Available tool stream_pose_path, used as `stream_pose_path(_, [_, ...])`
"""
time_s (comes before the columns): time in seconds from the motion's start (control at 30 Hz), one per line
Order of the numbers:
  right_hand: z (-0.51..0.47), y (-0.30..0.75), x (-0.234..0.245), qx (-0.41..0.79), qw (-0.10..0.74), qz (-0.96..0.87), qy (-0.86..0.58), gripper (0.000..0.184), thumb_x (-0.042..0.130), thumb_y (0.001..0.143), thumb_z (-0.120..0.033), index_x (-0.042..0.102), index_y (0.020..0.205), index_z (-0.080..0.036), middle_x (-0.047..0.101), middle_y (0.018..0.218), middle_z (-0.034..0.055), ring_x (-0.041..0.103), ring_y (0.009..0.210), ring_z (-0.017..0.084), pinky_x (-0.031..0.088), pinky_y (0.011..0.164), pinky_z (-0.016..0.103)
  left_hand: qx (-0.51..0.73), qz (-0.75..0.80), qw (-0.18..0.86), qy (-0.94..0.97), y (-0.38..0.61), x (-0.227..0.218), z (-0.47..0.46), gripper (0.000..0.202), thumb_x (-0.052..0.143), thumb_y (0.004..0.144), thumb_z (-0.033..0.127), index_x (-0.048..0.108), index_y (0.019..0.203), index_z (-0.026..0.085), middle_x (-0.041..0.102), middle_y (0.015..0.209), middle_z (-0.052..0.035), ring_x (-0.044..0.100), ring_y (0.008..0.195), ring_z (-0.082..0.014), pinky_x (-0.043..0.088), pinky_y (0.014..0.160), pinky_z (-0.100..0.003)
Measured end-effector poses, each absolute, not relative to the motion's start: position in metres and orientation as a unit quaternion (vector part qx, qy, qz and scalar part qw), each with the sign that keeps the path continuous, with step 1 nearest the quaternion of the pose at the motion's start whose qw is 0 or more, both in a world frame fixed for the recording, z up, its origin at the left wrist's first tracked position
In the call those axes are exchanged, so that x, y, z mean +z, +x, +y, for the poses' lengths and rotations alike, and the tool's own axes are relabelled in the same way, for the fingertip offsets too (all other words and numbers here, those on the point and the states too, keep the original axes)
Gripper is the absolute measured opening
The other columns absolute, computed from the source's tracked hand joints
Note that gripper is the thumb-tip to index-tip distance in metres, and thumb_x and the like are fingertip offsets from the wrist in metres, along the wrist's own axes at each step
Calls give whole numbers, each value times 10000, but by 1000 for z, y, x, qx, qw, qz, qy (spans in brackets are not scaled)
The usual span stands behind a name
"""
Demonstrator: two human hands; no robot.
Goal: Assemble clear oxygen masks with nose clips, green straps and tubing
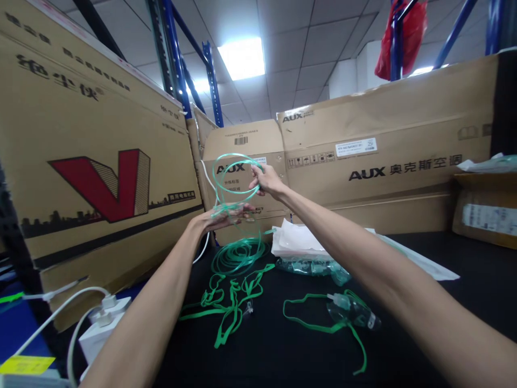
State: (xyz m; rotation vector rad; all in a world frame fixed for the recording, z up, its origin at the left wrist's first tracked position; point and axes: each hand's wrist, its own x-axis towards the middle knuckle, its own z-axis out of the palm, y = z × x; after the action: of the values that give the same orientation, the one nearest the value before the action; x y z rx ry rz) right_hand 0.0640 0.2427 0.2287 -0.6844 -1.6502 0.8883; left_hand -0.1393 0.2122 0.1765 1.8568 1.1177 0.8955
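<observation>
— Over the far side of the bench [464,302], held up in front of the cardboard boxes [388,156], what is that in the hands?

— A loop of tubing [236,172], thin, see-through and pale green, wound into a rough ring with a few loose strands sagging below it.

— How is it held?

— The right hand [269,182] has its fingers pinching the ring at its right edge. The left hand [226,218] sits lower, fingers stretched out nearly flat, with the lower strands lying across them.

— How would you expect it to handle?

— Very light and limp, I'd say. It keeps a curve but droops wherever nothing supports it, so one pinch won't hold the ring's shape. It looks smooth, probably a little slippery, and it could kink if squeezed hard or bent sharply. Best taken where several turns lie together, with a second support beneath.

— And below?

— A second coil [239,254] of the same green tube lies on the black surface under the hands. Nearer the camera are tangled green straps [232,302], a clear mask [351,312] with its strap to the right, and a stack of white bags [297,242] just beside the coil.
</observation>
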Motion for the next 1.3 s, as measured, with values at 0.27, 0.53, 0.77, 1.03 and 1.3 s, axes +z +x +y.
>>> stream_pose_path(0.27, [214,59,236,369,532,-727,-228,258,623,1028,-359,643,1184,-154,696,1030,45,685,761,144,601,644,289,329,549,333,693,-116,159,240,318,650,1010,322,623,1291,174,640,1299,-109,674,1074,-253,587,899,-455])
stream_pose_path(0.53, [187,81,266,309,591,-715,-211,204,373,1126,-297,542,1097,-186,573,659,-46,487,397,66,369,319,158,377,662,247,599,-131,166,244,334,673,995,321,623,1297,189,634,1308,-99,666,1108,-270,583,903,-447])
stream_pose_path(0.77, [190,118,280,251,650,-674,-246,200,324,1130,-339,484,1089,-226,579,636,-29,490,381,78,369,317,163,443,628,255,587,-127,184,213,339,656,1006,324,613,1303,167,637,1300,-109,673,1079,-260,587,897,-464])
stream_pose_path(1.03, [186,143,275,217,685,-637,-278,320,481,1085,-449,594,1195,-170,651,826,-8,548,502,68,474,438,188,490,466,363,640,-72,209,171,761,351,973,776,778,1096,159,755,852,-111,704,747,-217,554,657,-305])
stream_pose_path(1.3, [162,163,209,244,612,-672,-337,276,619,1029,-368,634,1206,-158,698,1050,51,695,783,155,606,675,310,485,410,451,627,-38,194,128,1099,86,825,942,812,945,127,794,997,-226,698,1042,-339,533,921,-408])
